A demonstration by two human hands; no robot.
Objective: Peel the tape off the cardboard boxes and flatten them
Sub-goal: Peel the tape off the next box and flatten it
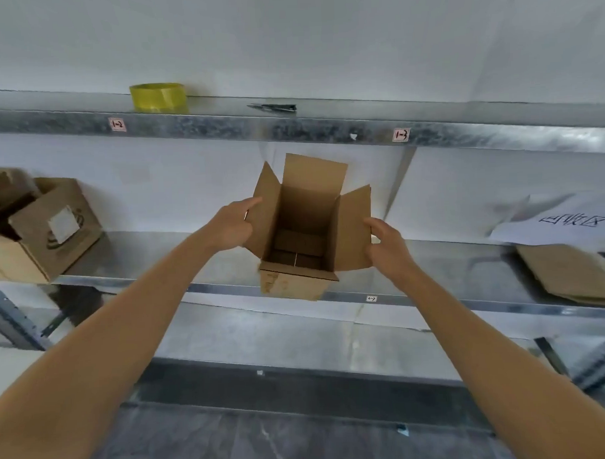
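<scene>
A small brown cardboard box stands upright at the front edge of the middle metal shelf, its top flaps standing open and its inside empty. My left hand is on the outside of the box's left flap, index finger stretched along it and thumb side against the cardboard. On the other side, my right hand grips the right flap, fingers curled over its near edge. No tape shows on the box from here.
Open cardboard boxes sit on the left of the same shelf. Flattened cardboard lies at the right beneath a white paper sign. On the upper shelf are a yellow tape roll and a dark cutter-like tool.
</scene>
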